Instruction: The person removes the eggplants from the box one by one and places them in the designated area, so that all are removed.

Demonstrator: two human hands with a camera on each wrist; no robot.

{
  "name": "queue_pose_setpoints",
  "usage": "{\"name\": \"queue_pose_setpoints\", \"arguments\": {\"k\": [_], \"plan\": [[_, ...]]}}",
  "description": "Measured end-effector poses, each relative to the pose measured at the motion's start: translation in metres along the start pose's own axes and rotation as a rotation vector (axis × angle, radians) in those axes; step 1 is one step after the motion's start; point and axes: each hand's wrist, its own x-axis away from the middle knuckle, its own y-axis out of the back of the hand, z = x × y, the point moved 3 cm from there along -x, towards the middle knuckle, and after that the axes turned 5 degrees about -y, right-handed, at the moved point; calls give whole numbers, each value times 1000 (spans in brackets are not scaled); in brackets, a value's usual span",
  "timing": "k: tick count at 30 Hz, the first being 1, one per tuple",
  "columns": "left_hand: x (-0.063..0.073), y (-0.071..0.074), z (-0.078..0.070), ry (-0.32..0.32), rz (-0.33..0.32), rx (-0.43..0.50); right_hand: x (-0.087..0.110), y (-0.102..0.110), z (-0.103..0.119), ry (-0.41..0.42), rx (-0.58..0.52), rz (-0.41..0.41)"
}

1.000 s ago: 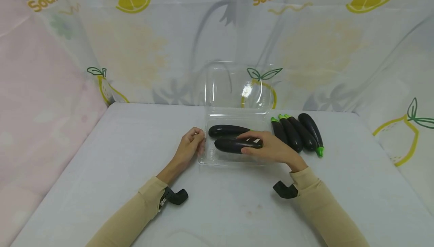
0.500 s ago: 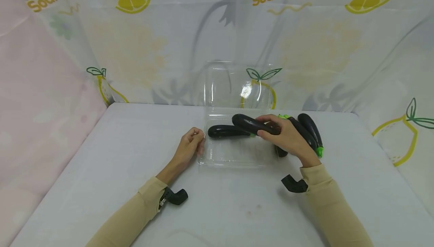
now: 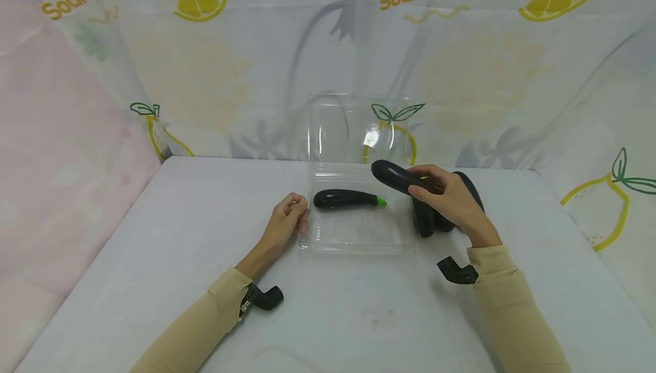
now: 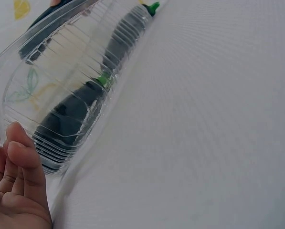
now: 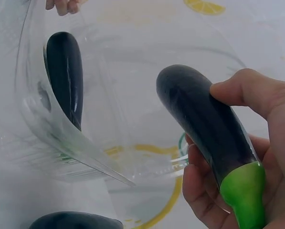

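My right hand [image 3: 456, 202] grips a dark eggplant [image 3: 392, 175] above the right side of a clear plastic clamshell container [image 3: 353, 246]. In the right wrist view, thumb and fingers hold this eggplant [image 5: 199, 117] towards its green stem end, with the rounded end pointing away. Inside the container, along its back part, lies another eggplant [image 3: 342, 198], green stem to the right. At the container's left edge, my left hand [image 3: 284, 219] pinches the rim; the left wrist view shows its fingertips [image 4: 25, 155] against the clear wall.
Several more eggplants [image 3: 423, 219] lie on the white table [image 3: 328, 316] right of the container, partly hidden by my right hand. The container's transparent lid [image 3: 338, 128] stands raised at the back, before a fruit-printed cloth [image 3: 266, 65].
My right hand has lifted the eggplant out of the container and carried it right and back, above the other eggplants. My left hand has stayed at the container's left edge.
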Motion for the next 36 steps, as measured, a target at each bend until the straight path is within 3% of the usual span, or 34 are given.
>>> {"name": "queue_pose_setpoints", "arguments": {"k": [8,19,36], "plan": [[0,0,-1,-5,6,4,0,7,-4,-29,1,-32],[1,0,-2,0,4,-8,0,18,-10,14,-70,-86],[1,0,-2,21,3,-5,5,36,-18,-62,-101,-67]]}}
